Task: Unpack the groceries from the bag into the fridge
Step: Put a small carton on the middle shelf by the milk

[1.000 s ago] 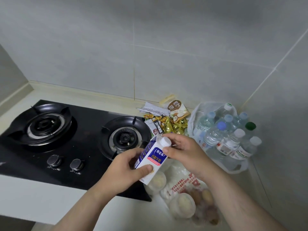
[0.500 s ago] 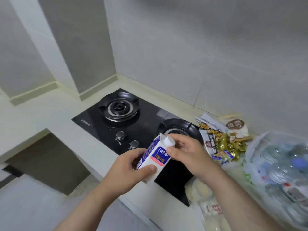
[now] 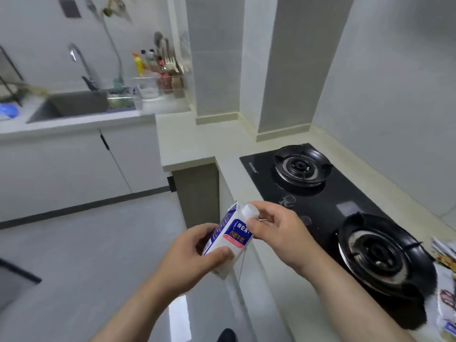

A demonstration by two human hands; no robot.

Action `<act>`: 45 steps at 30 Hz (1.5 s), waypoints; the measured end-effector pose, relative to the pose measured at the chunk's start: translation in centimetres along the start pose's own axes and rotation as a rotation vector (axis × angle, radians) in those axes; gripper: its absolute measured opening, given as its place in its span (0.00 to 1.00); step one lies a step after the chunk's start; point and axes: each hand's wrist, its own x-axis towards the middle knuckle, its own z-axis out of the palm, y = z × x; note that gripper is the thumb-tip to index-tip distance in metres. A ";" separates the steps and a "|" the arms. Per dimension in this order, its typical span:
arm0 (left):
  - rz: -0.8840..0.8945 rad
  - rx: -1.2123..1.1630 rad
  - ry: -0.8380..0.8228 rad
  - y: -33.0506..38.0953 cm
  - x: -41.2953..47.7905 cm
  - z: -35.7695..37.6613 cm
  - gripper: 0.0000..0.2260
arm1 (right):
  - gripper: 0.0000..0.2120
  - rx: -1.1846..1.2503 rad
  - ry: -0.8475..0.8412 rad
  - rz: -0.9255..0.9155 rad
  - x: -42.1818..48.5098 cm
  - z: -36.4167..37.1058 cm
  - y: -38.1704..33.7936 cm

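Observation:
A small white and blue milk carton [image 3: 232, 239] with a white screw cap is held tilted in front of me, over the counter's edge. My left hand [image 3: 195, 253] grips its lower body, thumb across the front. My right hand [image 3: 276, 228] pinches the carton's top by the cap. Neither the grocery bag nor the fridge is in view; only a few snack packets [image 3: 446, 287] show at the right edge.
A black two-burner gas hob [image 3: 345, 218] lies in the pale counter [image 3: 187, 141] on my right. Across the grey floor [image 3: 86, 255] stand white cabinets, a sink [image 3: 74, 104] with a tap, and a rack of bottles and utensils [image 3: 160, 70].
My view has swung left, away from the bottles and bagged groceries, so the sink side and floor now show. Both hands keep the same hold on the carton.

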 end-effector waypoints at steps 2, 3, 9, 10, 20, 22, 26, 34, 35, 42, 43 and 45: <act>-0.017 -0.013 0.067 -0.9 -1.8 -1.2 0.21 | 0.14 -0.025 -0.055 -0.022 0.3 2.1 -0.2; -0.027 -0.018 0.100 -1.3 -2.7 -1.7 0.21 | 0.13 -0.046 -0.081 -0.036 0.4 3.0 -0.3; -0.080 -0.054 0.283 -2.3 -8.2 -3.6 0.14 | 0.11 -0.135 -0.228 -0.116 -0.1 8.1 -1.2; -0.086 -0.060 0.314 -2.3 -9.1 -3.8 0.14 | 0.12 -0.140 -0.251 -0.126 -0.2 8.9 -1.4; -0.106 -0.074 0.586 -1.9 -15.9 -7.6 0.23 | 0.13 -0.177 -0.513 -0.269 0.1 15.4 -5.0; -0.123 -0.073 0.633 -1.9 -16.9 -8.3 0.22 | 0.13 -0.175 -0.559 -0.286 0.4 16.9 -5.8; -0.153 -0.055 0.730 -1.7 -19.3 -10.1 0.18 | 0.14 -0.154 -0.646 -0.305 0.9 20.5 -6.8; -0.229 -0.005 0.934 -2.7 -26.2 -13.4 0.14 | 0.13 -0.080 -0.875 -0.335 -0.4 29.3 -7.8; -0.240 0.000 0.959 -2.9 -27.2 -13.8 0.15 | 0.13 -0.080 -0.904 -0.339 -0.8 30.4 -7.9; -0.232 -0.010 1.084 -3.9 -31.9 -16.2 0.20 | 0.13 -0.102 -1.017 -0.372 -2.2 36.6 -9.7; -0.226 -0.011 1.095 -4.1 -32.3 -16.7 0.19 | 0.13 -0.098 -1.026 -0.375 -2.3 37.4 -9.9; -0.218 -0.017 1.111 -4.5 -33.0 -17.9 0.19 | 0.13 -0.091 -1.036 -0.375 -2.4 38.9 -10.3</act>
